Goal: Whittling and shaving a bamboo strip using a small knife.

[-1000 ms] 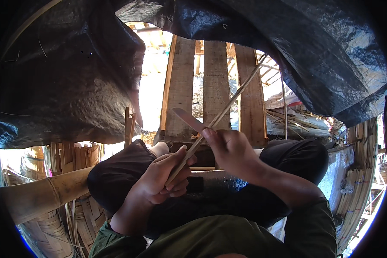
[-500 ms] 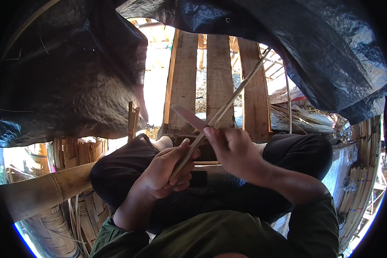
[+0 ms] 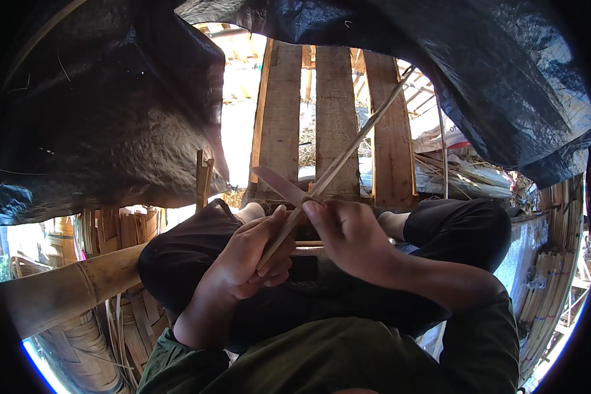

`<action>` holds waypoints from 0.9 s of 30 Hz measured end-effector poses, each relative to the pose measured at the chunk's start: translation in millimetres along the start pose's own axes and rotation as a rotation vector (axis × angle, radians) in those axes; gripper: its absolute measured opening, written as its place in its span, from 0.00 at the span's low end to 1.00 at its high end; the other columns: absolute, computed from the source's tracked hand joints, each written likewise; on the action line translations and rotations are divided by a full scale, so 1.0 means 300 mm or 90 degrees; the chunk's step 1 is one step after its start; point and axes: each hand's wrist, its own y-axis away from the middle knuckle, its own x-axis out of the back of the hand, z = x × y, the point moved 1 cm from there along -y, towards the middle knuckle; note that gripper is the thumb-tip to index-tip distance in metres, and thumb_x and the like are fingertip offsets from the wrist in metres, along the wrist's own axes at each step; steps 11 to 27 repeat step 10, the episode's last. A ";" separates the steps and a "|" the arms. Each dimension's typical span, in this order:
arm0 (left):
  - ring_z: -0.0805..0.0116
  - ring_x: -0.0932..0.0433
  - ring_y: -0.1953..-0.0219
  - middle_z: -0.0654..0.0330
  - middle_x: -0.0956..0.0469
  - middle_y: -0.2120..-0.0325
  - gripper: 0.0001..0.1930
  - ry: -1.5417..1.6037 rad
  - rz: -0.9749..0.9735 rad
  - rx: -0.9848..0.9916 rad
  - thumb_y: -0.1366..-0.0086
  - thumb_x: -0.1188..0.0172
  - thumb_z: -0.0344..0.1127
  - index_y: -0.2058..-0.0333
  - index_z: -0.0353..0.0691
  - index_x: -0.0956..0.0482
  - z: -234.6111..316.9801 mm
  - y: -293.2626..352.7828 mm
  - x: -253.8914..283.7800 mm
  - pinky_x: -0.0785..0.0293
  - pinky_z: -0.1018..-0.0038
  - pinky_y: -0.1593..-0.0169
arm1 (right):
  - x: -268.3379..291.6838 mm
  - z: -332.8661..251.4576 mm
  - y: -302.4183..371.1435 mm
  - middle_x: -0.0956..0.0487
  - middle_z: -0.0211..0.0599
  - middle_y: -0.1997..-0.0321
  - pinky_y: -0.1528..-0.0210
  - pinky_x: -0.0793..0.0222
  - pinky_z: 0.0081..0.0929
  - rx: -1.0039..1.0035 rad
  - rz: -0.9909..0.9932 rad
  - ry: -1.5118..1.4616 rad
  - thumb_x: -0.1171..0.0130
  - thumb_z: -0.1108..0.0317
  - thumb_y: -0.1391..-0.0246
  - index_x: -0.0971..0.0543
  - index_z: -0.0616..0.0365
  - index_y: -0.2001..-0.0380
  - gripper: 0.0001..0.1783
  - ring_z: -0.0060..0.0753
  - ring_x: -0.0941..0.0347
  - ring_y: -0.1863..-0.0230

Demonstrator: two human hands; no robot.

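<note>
My left hand (image 3: 259, 253) is closed round the lower end of a long, thin bamboo strip (image 3: 353, 152), which slants up and away to the right. In my right hand (image 3: 348, 233) is a knife (image 3: 280, 183), its blade pointing up and to the left. The blade crosses the strip just above my left hand, with my right thumb pressed near the base of the blade. The knife's handle is hidden inside my right fist. Whether the edge bites into the strip I cannot tell.
Wooden planks (image 3: 335, 125) stretch ahead, with gaps between them. Dark plastic sheeting (image 3: 105, 131) hangs at left and overhead. A thick bamboo pole (image 3: 79, 289) lies by my left knee, above woven bamboo pieces (image 3: 79, 348). Bundled bamboo strips (image 3: 548, 289) stand at the right.
My right hand and the knife have shifted slightly left and toward me along the strip. My left hand keeps its hold in nearly the same place.
</note>
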 end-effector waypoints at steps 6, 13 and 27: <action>0.80 0.50 0.94 0.69 0.42 0.92 0.21 -0.001 -0.061 -0.015 0.23 0.67 0.50 0.51 0.44 0.28 -0.002 -0.001 0.033 0.50 0.80 0.88 | 0.032 0.002 -0.019 0.26 0.47 0.84 0.79 0.36 0.36 -0.145 -0.031 0.082 0.53 0.58 0.32 0.22 0.67 0.71 0.22 0.40 0.25 0.83; 0.80 0.50 0.94 0.70 0.42 0.92 0.21 0.010 -0.045 -0.007 0.23 0.67 0.50 0.51 0.43 0.29 -0.006 -0.002 0.028 0.50 0.80 0.88 | 0.104 0.020 -0.068 0.23 0.41 0.85 0.81 0.31 0.34 -0.162 -0.075 0.114 0.49 0.57 0.34 0.20 0.62 0.68 0.19 0.36 0.23 0.83; 0.80 0.50 0.94 0.70 0.42 0.92 0.21 0.010 -0.045 -0.007 0.23 0.67 0.50 0.51 0.43 0.29 -0.006 -0.002 0.028 0.50 0.80 0.88 | 0.104 0.020 -0.068 0.23 0.41 0.85 0.81 0.31 0.34 -0.162 -0.075 0.114 0.49 0.57 0.34 0.20 0.62 0.68 0.19 0.36 0.23 0.83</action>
